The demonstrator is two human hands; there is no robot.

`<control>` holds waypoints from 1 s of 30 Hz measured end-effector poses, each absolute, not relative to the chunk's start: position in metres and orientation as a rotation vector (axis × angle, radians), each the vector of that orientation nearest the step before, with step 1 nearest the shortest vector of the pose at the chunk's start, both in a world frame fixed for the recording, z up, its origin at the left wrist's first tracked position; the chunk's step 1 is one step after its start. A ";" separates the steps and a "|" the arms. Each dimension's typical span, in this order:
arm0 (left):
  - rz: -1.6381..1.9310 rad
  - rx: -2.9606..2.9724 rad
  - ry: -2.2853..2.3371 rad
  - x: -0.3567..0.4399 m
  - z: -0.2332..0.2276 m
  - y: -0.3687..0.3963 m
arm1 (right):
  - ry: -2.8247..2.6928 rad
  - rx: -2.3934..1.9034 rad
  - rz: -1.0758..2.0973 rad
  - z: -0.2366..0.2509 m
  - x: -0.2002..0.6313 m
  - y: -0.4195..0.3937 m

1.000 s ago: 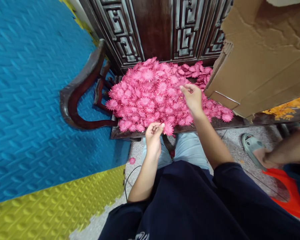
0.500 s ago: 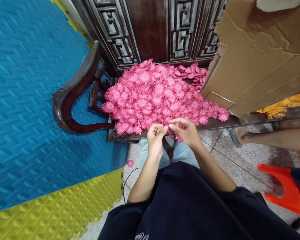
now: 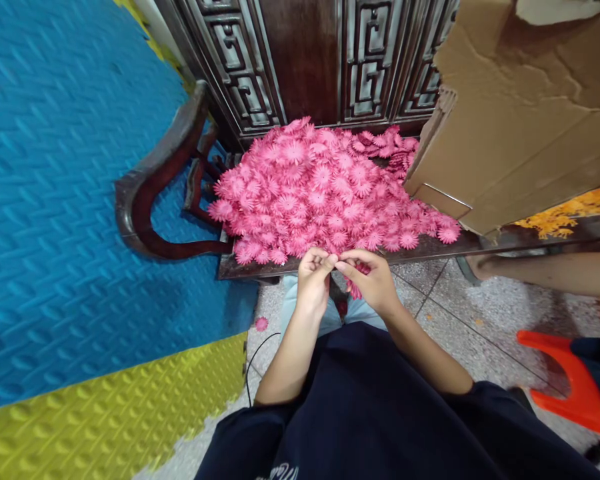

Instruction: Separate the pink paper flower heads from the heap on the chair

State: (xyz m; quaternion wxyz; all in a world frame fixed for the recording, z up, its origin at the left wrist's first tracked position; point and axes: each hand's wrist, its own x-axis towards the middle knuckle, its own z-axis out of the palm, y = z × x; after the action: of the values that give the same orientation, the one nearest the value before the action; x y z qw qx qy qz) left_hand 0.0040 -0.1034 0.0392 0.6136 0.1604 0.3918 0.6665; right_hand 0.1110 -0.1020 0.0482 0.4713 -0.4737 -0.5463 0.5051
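My left hand (image 3: 313, 280) is closed in a pinch at the bench's front edge, its thumb and fingertips meeting those of my other hand. Whatever lies between those tips is too small to make out. My right hand (image 3: 375, 280) is also pinched, curled around a small bunch of pink flower pieces (image 3: 353, 288) that shows below its fingers. Just beyond both hands, a big heap of pink flower pieces (image 3: 310, 190), flat with fringed petals, covers the dark wooden bench (image 3: 253, 271).
A curved wooden armrest (image 3: 130, 220) bounds the bench's left end. At right stands a large cardboard box (image 3: 520, 113), with orange pieces (image 3: 555, 217) beside it. Another person's leg (image 3: 545, 272) and a red stool (image 3: 565, 373) are on the right. One pink piece (image 3: 261, 323) lies on the floor.
My hands stay pinched together at nearly the same spot, slightly lower. The bunch in my right hand hangs a little lower. The other person's foot has shifted slightly toward the bench.
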 end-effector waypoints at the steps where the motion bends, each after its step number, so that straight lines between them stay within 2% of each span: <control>1: 1.504 0.367 0.879 0.003 0.039 -0.103 | -1.345 -1.151 1.224 0.048 0.112 -0.102; 5: 1.435 0.394 0.839 0.001 0.040 -0.105 | -1.340 -1.153 1.187 0.051 0.114 -0.101; 14: 1.474 0.477 0.913 -0.004 0.036 -0.109 | -1.374 -1.149 1.211 0.054 0.114 -0.102; 22: 1.527 0.646 1.054 -0.002 0.038 -0.110 | -1.446 -1.213 1.099 0.059 0.116 -0.102; 30: 1.744 0.517 1.072 0.001 0.032 -0.106 | -1.278 -1.196 1.284 0.045 0.120 -0.097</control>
State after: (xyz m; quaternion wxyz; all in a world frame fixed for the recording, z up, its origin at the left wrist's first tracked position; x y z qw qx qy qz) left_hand 0.0014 -0.1060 0.0316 0.4927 0.2131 0.4417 0.7188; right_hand 0.1198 -0.0967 0.0446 0.4666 -0.4872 -0.5208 0.5232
